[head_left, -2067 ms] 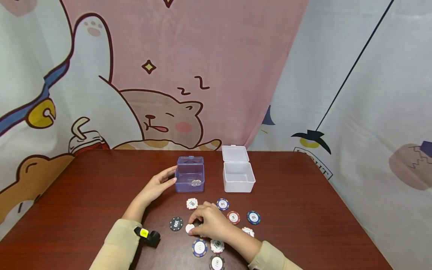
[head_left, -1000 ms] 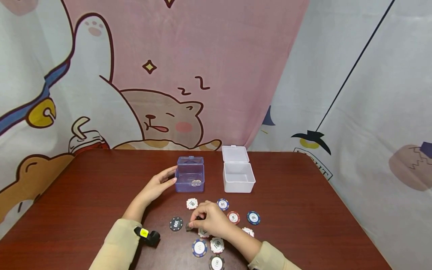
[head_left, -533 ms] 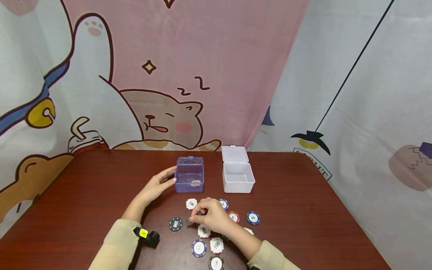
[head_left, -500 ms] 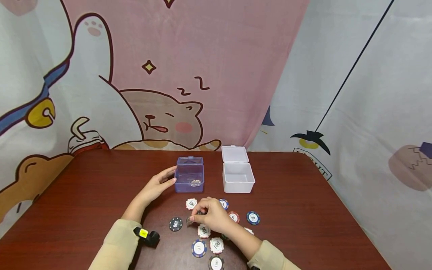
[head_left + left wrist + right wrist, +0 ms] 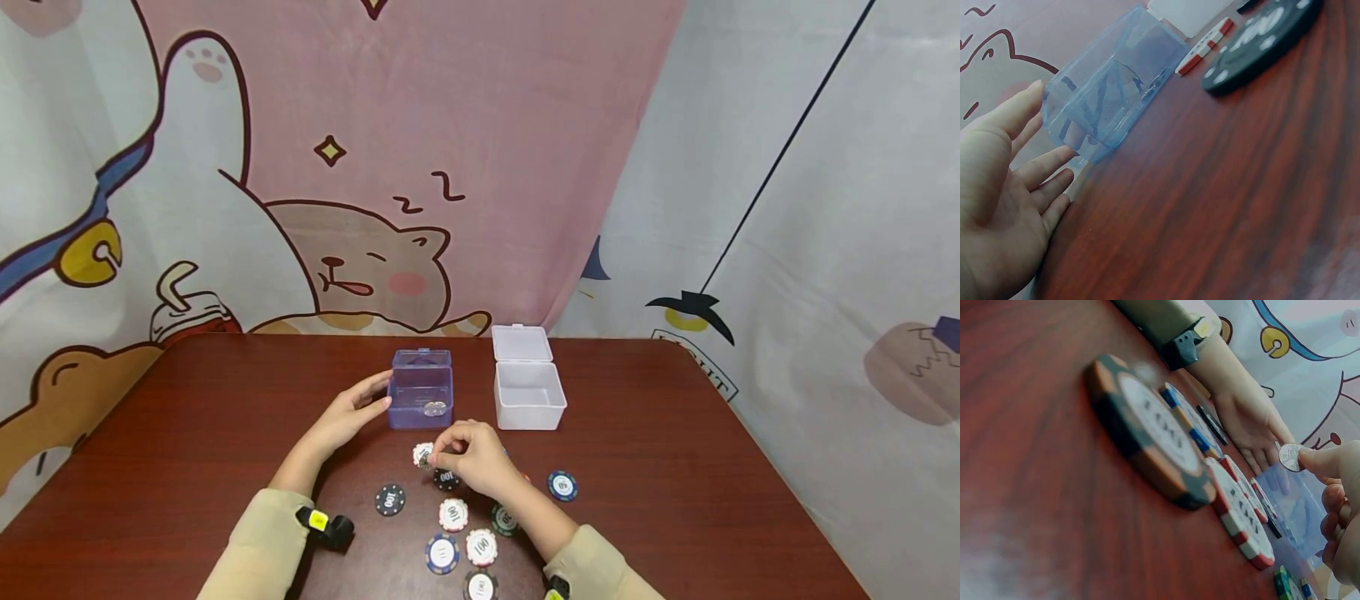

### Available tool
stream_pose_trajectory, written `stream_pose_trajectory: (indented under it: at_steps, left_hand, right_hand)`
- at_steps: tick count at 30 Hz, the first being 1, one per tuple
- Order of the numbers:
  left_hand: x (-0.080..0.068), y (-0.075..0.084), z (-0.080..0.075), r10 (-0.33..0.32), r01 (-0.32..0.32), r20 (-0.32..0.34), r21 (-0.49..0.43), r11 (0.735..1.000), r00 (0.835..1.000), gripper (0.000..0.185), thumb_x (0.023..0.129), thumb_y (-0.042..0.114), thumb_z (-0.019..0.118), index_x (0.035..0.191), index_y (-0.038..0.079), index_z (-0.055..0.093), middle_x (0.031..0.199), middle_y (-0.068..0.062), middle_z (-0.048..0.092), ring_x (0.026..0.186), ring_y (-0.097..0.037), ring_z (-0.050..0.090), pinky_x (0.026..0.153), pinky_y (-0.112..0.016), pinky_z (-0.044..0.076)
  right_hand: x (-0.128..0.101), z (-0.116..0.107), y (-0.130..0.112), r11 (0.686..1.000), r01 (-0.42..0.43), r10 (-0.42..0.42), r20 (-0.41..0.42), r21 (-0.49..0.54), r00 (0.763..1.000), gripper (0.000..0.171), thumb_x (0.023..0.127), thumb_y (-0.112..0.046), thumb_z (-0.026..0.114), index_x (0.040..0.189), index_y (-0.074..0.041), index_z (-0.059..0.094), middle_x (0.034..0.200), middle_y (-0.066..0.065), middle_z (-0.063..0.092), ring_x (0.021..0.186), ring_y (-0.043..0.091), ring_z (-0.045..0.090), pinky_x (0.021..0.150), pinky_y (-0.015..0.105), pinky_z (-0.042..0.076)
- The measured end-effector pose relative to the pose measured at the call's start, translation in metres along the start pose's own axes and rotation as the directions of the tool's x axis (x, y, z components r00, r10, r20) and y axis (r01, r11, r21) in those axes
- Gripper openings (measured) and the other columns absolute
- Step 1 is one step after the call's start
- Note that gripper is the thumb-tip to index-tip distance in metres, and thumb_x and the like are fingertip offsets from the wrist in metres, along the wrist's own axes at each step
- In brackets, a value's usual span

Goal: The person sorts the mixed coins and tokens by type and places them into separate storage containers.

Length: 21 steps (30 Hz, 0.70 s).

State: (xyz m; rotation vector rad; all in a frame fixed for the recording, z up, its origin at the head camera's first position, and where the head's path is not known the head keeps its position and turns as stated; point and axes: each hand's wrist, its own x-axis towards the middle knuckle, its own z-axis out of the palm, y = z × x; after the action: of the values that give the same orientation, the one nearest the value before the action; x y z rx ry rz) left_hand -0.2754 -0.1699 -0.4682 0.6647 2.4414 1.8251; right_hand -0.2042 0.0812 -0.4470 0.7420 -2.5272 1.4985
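Observation:
In the head view my left hand [image 5: 347, 419] touches the left side of a translucent blue-purple box [image 5: 420, 417] whose lid stands up. Its fingers look mostly straight in the left wrist view, resting against the box wall. One or more silver coins [image 5: 435, 408] show inside the box. My right hand [image 5: 480, 457] pinches a silver coin [image 5: 1290, 457] between thumb and fingers, raised over the table near a white 100 poker chip [image 5: 422, 453]. Just under that hand lies a black 100 chip [image 5: 447, 479], partly covered.
A white box [image 5: 529, 412] with its lid up stands right of the purple one. Several poker chips lie spread nearer me, among them a black chip [image 5: 390, 500], a blue chip [image 5: 442, 553] and a green chip [image 5: 504, 520]. Another blue chip [image 5: 562, 485] lies at the right.
My right hand has picked the coin up from beside the black chip and carried it away from me, toward the purple box. My left hand has stayed at the box.

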Motion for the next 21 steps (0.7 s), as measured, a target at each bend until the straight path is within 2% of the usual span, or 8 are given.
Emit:
stream_pose_trajectory:
  at_steps: [12, 21]
  left_hand:
    - [0.001, 0.0, 0.0, 0.013, -0.013, 0.008, 0.002, 1.0, 1.0, 0.053, 0.096, 0.017, 0.059, 0.142, -0.001, 0.041, 0.137, -0.024, 0.048, 0.131, -0.036, 0.039, 0.106, -0.056, 0.023]
    - [0.0, 0.003, 0.0, -0.006, 0.006, 0.01, -0.014, 1.0, 1.0, 0.052, 0.095, 0.016, 0.059, 0.143, 0.002, 0.042, 0.138, -0.023, 0.047, 0.131, -0.036, 0.038, 0.106, -0.056, 0.022]
  right_hand:
    - [0.015, -0.004, 0.003, 0.999, -0.028, 0.033, -0.11, 0.046, 0.993, 0.013, 0.073, -0.008, 0.081, 0.068, -0.012, 0.07, 0.061, -0.009, 0.042, 0.066, 0.011, 0.041, 0.062, 0.027, 0.033]
    - [0.026, -0.004, -0.003, 0.995, -0.052, 0.066, -0.171, 0.086, 0.983, 0.012, 0.074, -0.006, 0.079, 0.069, -0.01, 0.069, 0.061, -0.008, 0.041, 0.064, 0.009, 0.041, 0.057, 0.024, 0.034]
